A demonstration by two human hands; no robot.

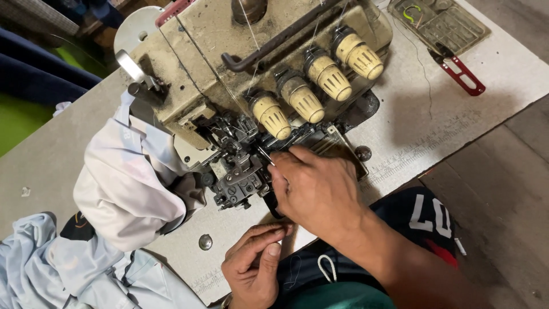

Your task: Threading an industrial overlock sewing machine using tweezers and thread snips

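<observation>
A worn, cream-coloured overlock sewing machine was seen at the middle of the grey table, topped by four ribbed yellowish tension knobs. Its dark metal needle area was crowded on the left by bunched pale fabric. A thin needle-like tool was pinched there in the right hand. At the near table edge, the left hand was held with its grip pressed together, thumb on forefinger. Red-handled snips lay toward the far right corner.

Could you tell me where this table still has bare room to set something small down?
Bare table lies between the tension knobs and the red-handled tool. Another strip runs behind the white fabric. It is crowded around the right hand at the machine's needle area.
</observation>
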